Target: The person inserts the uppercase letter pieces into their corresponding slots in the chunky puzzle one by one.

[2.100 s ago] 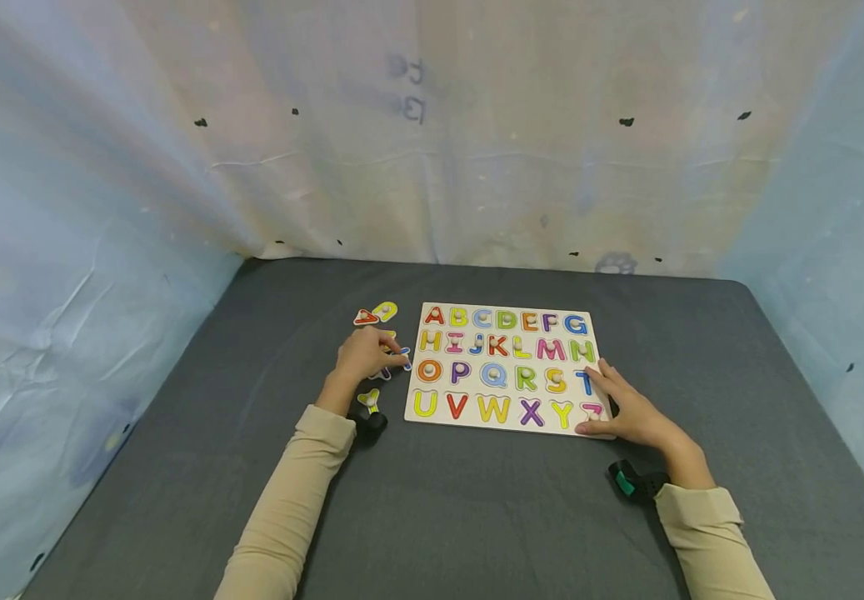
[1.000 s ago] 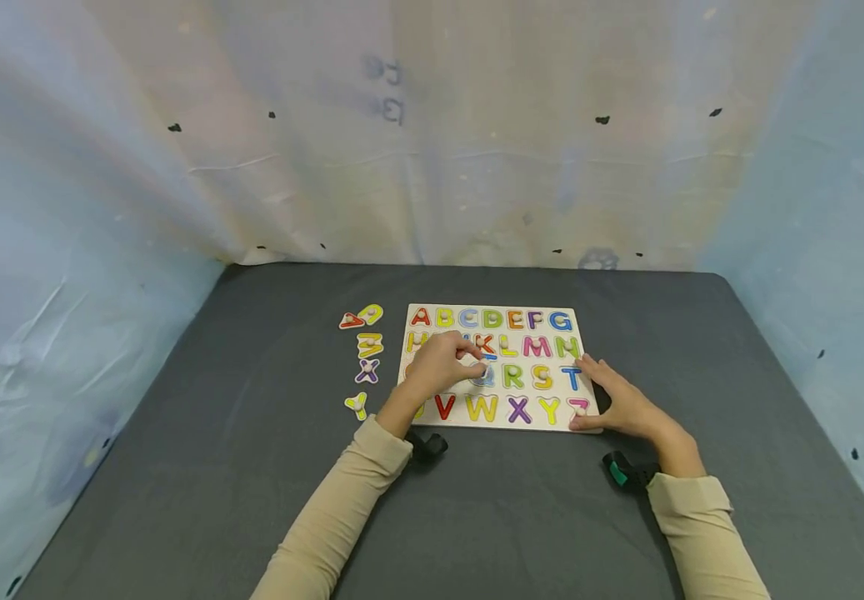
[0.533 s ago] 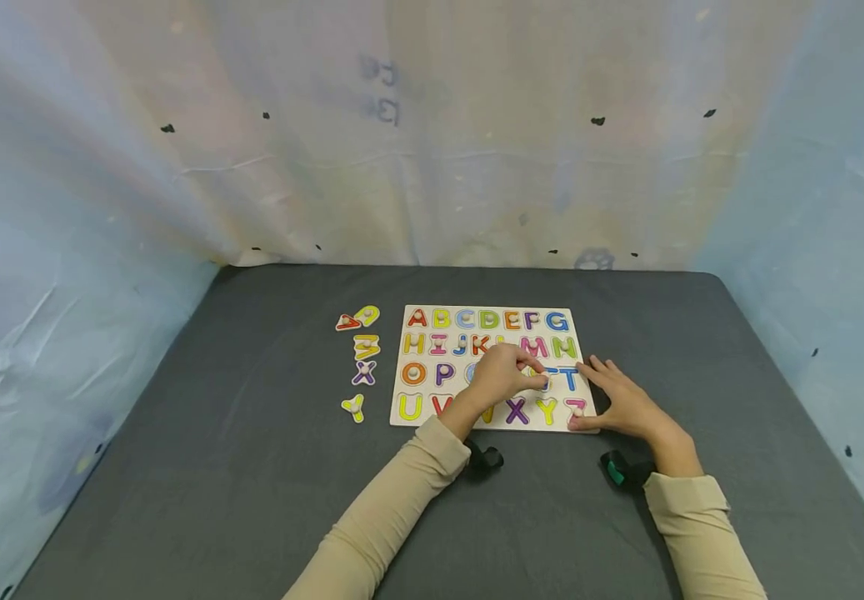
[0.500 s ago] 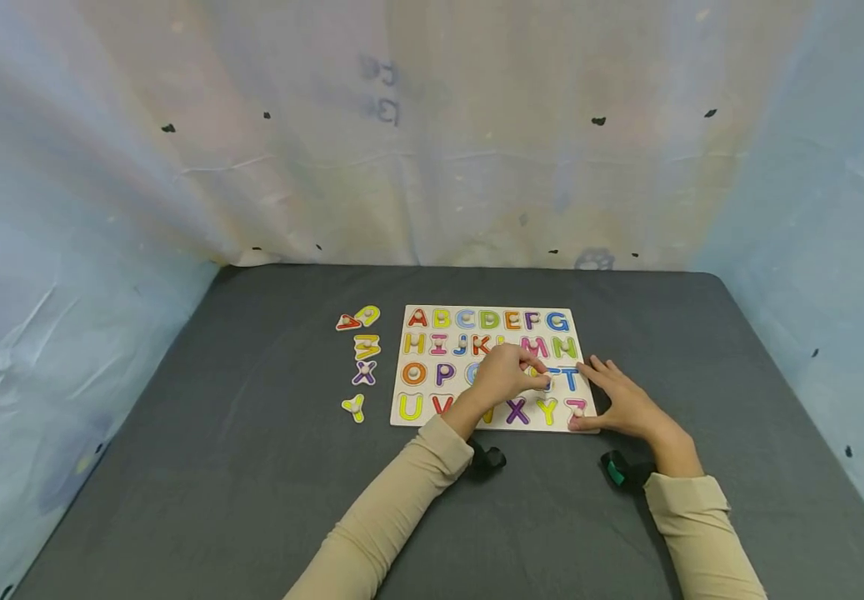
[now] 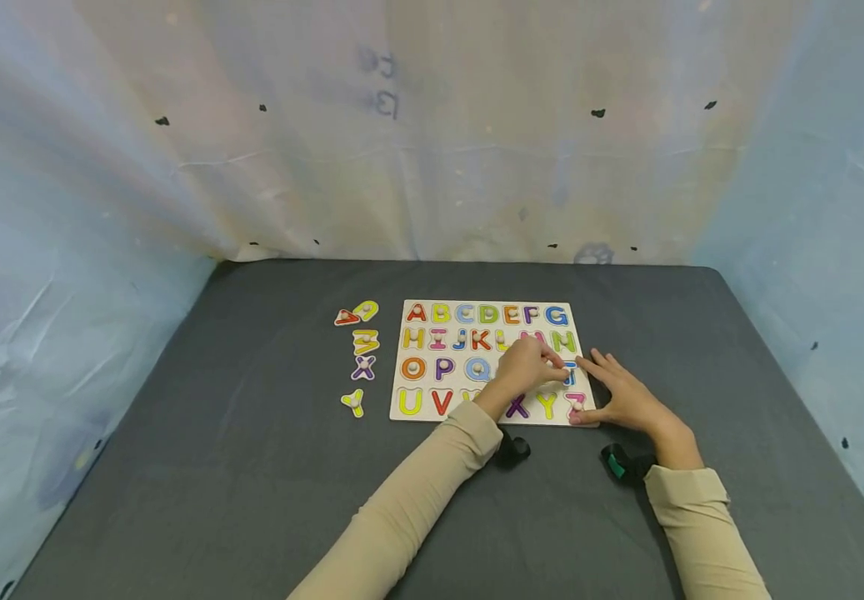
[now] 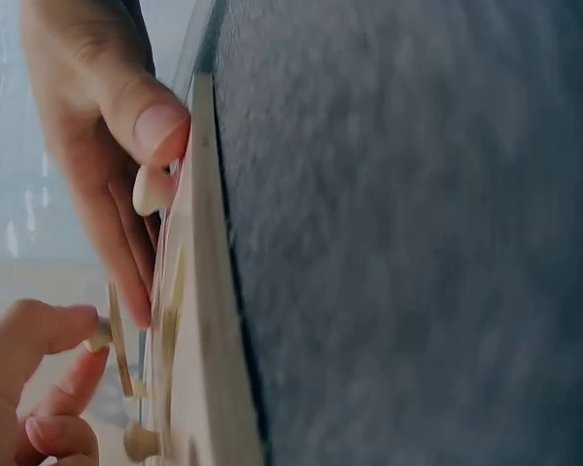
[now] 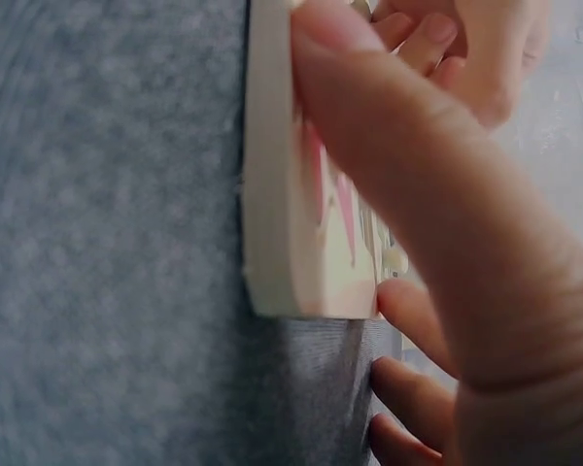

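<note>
A wooden alphabet puzzle board (image 5: 432, 354) with coloured letters lies on the dark table. My left hand (image 5: 525, 367) reaches over it and pinches the round knob of a blue T puzzle piece (image 5: 571, 374), just above the blue T space in the third row. In the left wrist view that puzzle piece (image 6: 120, 340) shows edge-on, slightly off the board. My right hand (image 5: 626, 404) rests on the board's right edge, its thumb by the pink Z (image 5: 576, 402) near the front corner and its fingers spread along the side.
Several loose knobbed letters lie left of the board: a red piece (image 5: 346, 317), a yellow one (image 5: 366, 311), a yellow zigzag piece (image 5: 366, 342), a purple X (image 5: 363, 367) and a yellow Y (image 5: 353, 402). Pale fabric walls (image 5: 476, 167) surround the table (image 5: 252, 467).
My left hand took the blue T from among the loose pieces and carried it rightward across the board to the T space. The right hand stays on the board's edge.
</note>
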The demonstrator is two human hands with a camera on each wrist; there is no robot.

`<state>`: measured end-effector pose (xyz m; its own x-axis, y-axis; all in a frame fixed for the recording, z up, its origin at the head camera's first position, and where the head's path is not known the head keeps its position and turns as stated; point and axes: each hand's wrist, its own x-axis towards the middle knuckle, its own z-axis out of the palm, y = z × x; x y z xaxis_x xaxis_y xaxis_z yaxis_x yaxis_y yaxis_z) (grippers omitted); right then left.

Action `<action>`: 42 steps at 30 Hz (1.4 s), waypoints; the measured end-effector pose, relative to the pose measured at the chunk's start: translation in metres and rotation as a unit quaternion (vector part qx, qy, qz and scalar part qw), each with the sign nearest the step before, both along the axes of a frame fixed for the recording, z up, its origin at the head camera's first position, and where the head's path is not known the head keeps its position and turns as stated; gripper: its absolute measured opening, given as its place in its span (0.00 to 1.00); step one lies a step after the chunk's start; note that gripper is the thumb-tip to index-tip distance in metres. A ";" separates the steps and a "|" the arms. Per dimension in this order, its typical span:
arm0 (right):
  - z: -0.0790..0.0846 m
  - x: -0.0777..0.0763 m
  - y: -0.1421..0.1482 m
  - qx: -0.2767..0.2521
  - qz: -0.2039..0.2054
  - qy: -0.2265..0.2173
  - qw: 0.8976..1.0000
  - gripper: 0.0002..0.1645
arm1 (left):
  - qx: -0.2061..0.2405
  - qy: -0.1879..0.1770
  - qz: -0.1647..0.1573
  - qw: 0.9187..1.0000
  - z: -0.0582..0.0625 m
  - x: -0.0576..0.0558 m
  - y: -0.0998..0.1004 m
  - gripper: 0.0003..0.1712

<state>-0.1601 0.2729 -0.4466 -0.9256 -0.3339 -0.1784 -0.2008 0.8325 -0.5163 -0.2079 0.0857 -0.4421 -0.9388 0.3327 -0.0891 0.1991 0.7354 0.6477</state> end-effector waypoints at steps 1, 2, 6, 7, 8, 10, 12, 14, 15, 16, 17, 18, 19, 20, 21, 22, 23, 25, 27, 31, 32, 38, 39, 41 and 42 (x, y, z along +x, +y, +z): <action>0.000 -0.001 -0.001 -0.002 0.001 0.000 1.000 0.63 | -0.003 -0.003 0.006 1.000 0.000 0.000 0.000 0.08; 0.000 -0.002 -0.001 -0.004 0.003 0.000 1.000 0.63 | -0.006 -0.006 0.011 1.000 0.000 -0.001 0.000 0.08; 0.002 -0.007 -0.002 -0.012 0.009 -0.003 1.000 0.63 | -0.019 -0.012 0.023 0.999 0.004 -0.005 0.000 0.09; 0.002 -0.008 -0.001 -0.014 0.011 -0.005 1.000 0.63 | -0.022 -0.012 0.026 0.999 0.004 -0.007 0.001 0.09; 0.002 -0.009 0.000 -0.016 0.013 -0.006 1.000 0.64 | -0.023 -0.012 0.028 0.999 0.004 -0.008 0.002 0.10; 0.002 -0.010 0.000 -0.019 0.015 -0.009 1.000 0.64 | -0.028 -0.012 0.032 0.999 0.003 -0.010 0.004 0.10; 0.003 -0.011 0.001 -0.023 0.017 -0.011 1.000 0.64 | -0.032 -0.012 0.037 0.999 0.002 -0.011 0.007 0.10; 0.002 -0.011 0.001 -0.026 0.018 -0.012 0.999 0.64 | -0.038 -0.011 0.042 0.998 0.001 -0.013 0.010 0.10; 0.002 -0.011 0.002 -0.027 0.019 -0.012 0.999 0.64 | -0.041 -0.009 0.043 0.998 0.000 -0.013 0.011 0.10; 0.002 -0.011 0.002 -0.029 0.020 -0.013 0.999 0.64 | -0.044 -0.007 0.045 0.998 0.000 -0.014 0.013 0.10; 0.001 -0.011 0.002 -0.030 0.021 -0.012 0.999 0.64 | -0.046 -0.008 0.048 0.998 0.000 -0.014 0.014 0.10; 0.001 -0.012 0.003 -0.031 0.020 -0.013 0.999 0.64 | -0.048 -0.009 0.050 0.998 0.000 -0.014 0.015 0.09; 0.000 -0.012 0.003 -0.031 0.021 -0.014 0.999 0.65 | -0.053 -0.010 0.052 0.997 0.000 -0.014 0.015 0.09; 0.000 -0.012 0.003 -0.032 0.021 -0.014 0.999 0.65 | -0.058 -0.012 0.052 0.997 0.000 -0.013 0.016 0.09; 0.000 -0.012 0.003 -0.033 0.020 -0.015 0.999 0.65 | -0.062 -0.014 0.053 0.997 0.001 -0.013 0.017 0.09; -0.001 -0.011 0.003 -0.033 0.020 -0.016 0.999 0.65 | -0.067 -0.016 0.053 0.996 0.001 -0.012 0.017 0.09; -0.001 -0.011 0.003 -0.034 0.020 -0.017 0.999 0.65 | -0.073 -0.017 0.052 0.996 0.001 -0.012 0.018 0.09; -0.001 -0.011 0.003 -0.036 0.018 -0.020 0.999 0.65 | -0.083 -0.017 0.048 0.995 0.002 -0.010 0.019 0.09; -0.001 -0.010 0.003 -0.037 0.017 -0.021 0.999 0.65 | -0.093 -0.016 0.045 0.995 0.003 -0.009 0.020 0.09; -0.001 -0.009 0.003 -0.039 0.017 -0.025 0.999 0.65 | -0.097 -0.007 0.034 0.995 0.004 -0.007 0.019 0.10; -0.001 -0.009 0.003 -0.040 0.017 -0.025 0.999 0.65 | -0.095 -0.004 0.032 0.995 0.004 -0.007 0.017 0.10; -0.001 -0.007 0.003 -0.039 0.020 -0.025 0.999 0.65 | -0.044 0.013 0.015 0.999 0.009 -0.005 -0.003 0.12; -0.001 -0.006 0.004 -0.038 0.019 -0.026 0.999 0.65 | -0.029 0.013 0.012 0.999 0.010 -0.005 -0.007 0.12; -0.001 -0.004 0.004 -0.037 0.016 -0.027 0.999 0.65 | 0.002 0.010 0.007 1.000 0.013 -0.004 -0.018 0.11; -0.001 -0.003 0.005 -0.037 0.017 -0.025 0.999 0.65 | 0.015 0.010 0.004 1.000 0.014 -0.003 -0.023 0.11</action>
<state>-0.1636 0.2780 -0.4473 -0.9044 -0.3781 -0.1978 -0.2003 0.7855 -0.5856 -0.2107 0.0624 -0.4285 -0.9431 0.3270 -0.0596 0.2065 0.7169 0.6659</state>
